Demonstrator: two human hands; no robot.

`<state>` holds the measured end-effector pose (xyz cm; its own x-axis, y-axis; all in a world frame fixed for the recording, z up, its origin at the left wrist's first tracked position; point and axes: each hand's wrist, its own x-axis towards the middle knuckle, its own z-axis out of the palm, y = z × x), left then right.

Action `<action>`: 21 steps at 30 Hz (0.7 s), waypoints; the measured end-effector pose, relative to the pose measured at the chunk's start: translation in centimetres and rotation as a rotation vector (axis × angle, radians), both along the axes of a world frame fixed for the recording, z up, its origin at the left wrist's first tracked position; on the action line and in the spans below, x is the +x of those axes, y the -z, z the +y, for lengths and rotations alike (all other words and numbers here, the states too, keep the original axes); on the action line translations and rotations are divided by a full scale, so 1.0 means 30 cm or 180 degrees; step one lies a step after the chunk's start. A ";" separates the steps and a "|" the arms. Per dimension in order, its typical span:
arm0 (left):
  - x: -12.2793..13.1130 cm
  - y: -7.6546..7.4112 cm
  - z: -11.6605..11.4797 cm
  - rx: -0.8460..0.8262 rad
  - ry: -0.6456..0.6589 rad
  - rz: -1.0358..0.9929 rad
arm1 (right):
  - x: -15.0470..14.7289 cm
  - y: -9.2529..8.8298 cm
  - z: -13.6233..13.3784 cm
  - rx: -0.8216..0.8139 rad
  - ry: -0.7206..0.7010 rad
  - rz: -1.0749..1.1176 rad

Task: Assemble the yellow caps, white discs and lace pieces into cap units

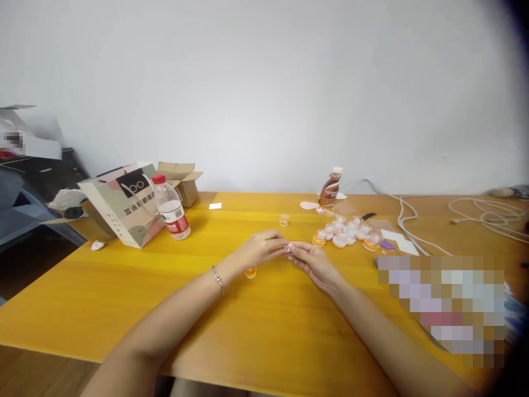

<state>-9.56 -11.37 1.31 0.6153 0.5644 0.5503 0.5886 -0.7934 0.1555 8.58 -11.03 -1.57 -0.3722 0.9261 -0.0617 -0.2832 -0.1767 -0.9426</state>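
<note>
My left hand (264, 248) and my right hand (313, 263) meet over the middle of the table. Between their fingertips is a small white item with dark spots (288, 248), pinched by both hands; its exact shape is too small to tell. An orange round container (250, 272) sits on the table just below my left hand, partly hidden by it. Behind my hands stands a small clear cup (284, 220). To the right of them lies a cluster of clear round containers (345, 231), some with orange bases.
On the left stand a paper bag (138, 209), a red-capped water bottle (171, 212) and an open cardboard box (185, 187). A brown bottle (330, 187), white cables (407, 220) and a purple tool (387, 244) are at the right, near a blurred-out area.
</note>
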 end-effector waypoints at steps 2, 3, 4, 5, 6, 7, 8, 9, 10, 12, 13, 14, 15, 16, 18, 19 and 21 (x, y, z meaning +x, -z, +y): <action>0.007 0.006 0.000 0.0017 -0.0001 0.0044 | -0.004 0.001 -0.003 -0.0014 0.0026 0.0040; 0.010 0.009 -0.001 0.0020 0.0001 0.0063 | -0.006 0.002 -0.004 -0.0025 0.0045 0.0053; 0.012 0.011 -0.003 0.0016 0.0006 0.0071 | -0.008 0.004 -0.005 -0.0037 0.0061 0.0061; 0.013 0.013 -0.004 0.0007 0.0015 0.0062 | -0.010 0.006 -0.005 -0.0046 0.0073 0.0064; 0.014 0.014 -0.006 -0.0015 0.0033 0.0038 | -0.011 0.007 -0.003 -0.0045 0.0085 0.0064; 0.014 0.015 -0.007 -0.0057 0.0059 -0.0005 | -0.010 0.008 -0.001 -0.0032 0.0111 0.0066; 0.014 0.016 -0.007 -0.0117 0.0082 -0.0078 | -0.009 0.008 0.003 -0.0001 0.0155 0.0067; 0.015 0.018 -0.005 -0.0194 0.0087 -0.0181 | -0.006 0.007 0.009 0.0040 0.0227 0.0071; 0.017 0.020 0.000 -0.0288 0.0059 -0.0298 | -0.001 0.005 0.015 0.0085 0.0341 0.0091; 0.024 0.027 0.018 -0.0500 -0.0073 -0.0405 | 0.011 -0.002 0.029 0.0159 0.0653 0.0178; 0.031 0.033 0.030 -0.0597 -0.0136 -0.0334 | 0.017 -0.005 0.036 0.0180 0.0814 0.0236; 0.039 0.040 0.043 -0.0688 -0.0169 -0.0173 | 0.022 -0.009 0.041 0.0198 0.0953 0.0295; 0.050 0.048 0.056 -0.0775 -0.0151 0.0054 | 0.025 -0.012 0.044 0.0216 0.1050 0.0345; 0.062 0.057 0.068 -0.0846 -0.0094 0.0299 | 0.027 -0.015 0.045 0.0239 0.1098 0.0379; 0.090 0.072 0.087 -0.0925 0.0007 0.0673 | 0.026 -0.018 0.043 0.0276 0.1098 0.0432; 0.104 0.079 0.094 -0.0939 0.0018 0.0773 | 0.023 -0.020 0.040 0.0289 0.1089 0.0458; 0.124 0.088 0.100 -0.0933 -0.0013 0.0856 | 0.018 -0.022 0.033 0.0308 0.1047 0.0500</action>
